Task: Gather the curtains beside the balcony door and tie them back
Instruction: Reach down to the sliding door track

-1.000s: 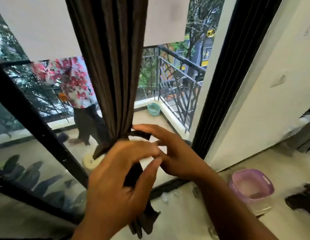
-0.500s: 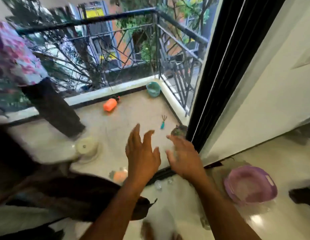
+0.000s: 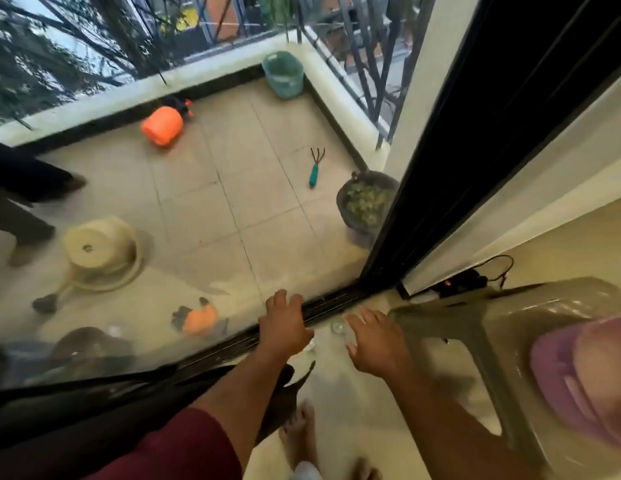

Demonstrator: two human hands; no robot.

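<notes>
Below the head camera, both hands hang over the sliding door's floor track [image 3: 323, 308], near the black door frame [image 3: 482, 140]. The left hand [image 3: 285, 323] has its fingers loosely spread and holds nothing; the right hand [image 3: 375, 339] is likewise spread, palm down, and empty. The curtain [image 3: 94, 407] shows only as a dark mass of fabric low at the left, under the left forearm, with a hem corner [image 3: 304, 370] poking out near the person's bare foot [image 3: 297, 434]. Neither hand touches it. Whether it is already tied cannot be told, since the gathered part lies out of view.

Through the glass sit an orange sprayer [image 3: 162, 124], a teal bucket [image 3: 283, 75], a hand rake [image 3: 315, 168], a potted plant [image 3: 366, 200] and an upturned cream pot [image 3: 100, 249]. Indoors, a purple basin [image 3: 586, 375] rests on a stool [image 3: 482, 327] at the right.

If the tie still needs finishing, the sensible approach is to raise the gaze to the fabric, sweep the loose lower folds inward with 1 hand, and keep the bundle compact while the other hand wraps the tie snugly, so no pleats slip free and the hem stays off the track.
</notes>
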